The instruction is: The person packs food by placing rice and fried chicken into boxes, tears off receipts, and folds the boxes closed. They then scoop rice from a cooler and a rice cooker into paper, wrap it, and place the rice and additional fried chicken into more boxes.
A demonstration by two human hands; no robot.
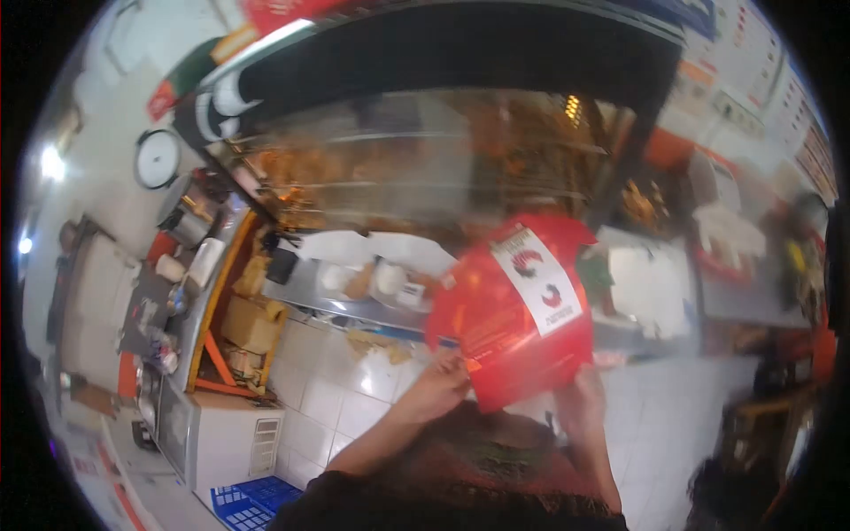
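Note:
A red plastic bag point(487, 310), printed and with a white panel bearing dark red figures, is held up tilted in front of my body. My left hand point(443, 386) pinches its lower left edge, fingers closed. At the lower right edge my right hand point(582, 398) grips the same bag; it is smeared by motion and the fingers are partly behind the red plastic. What the bag holds, if anything, cannot be made out. Behind it, a metal counter point(354, 310) carries white round items point(390, 278) with brown pieces beside them, too blurred to name.
A glass-fronted display case point(381, 159) with lit, golden-brown contents stands behind the counter. To the left are a metal pot point(190, 212), an orange-framed shelf point(217, 319) and a blue plastic crate point(252, 503) on the tiled floor. White trays point(651, 288) lie on the right counter.

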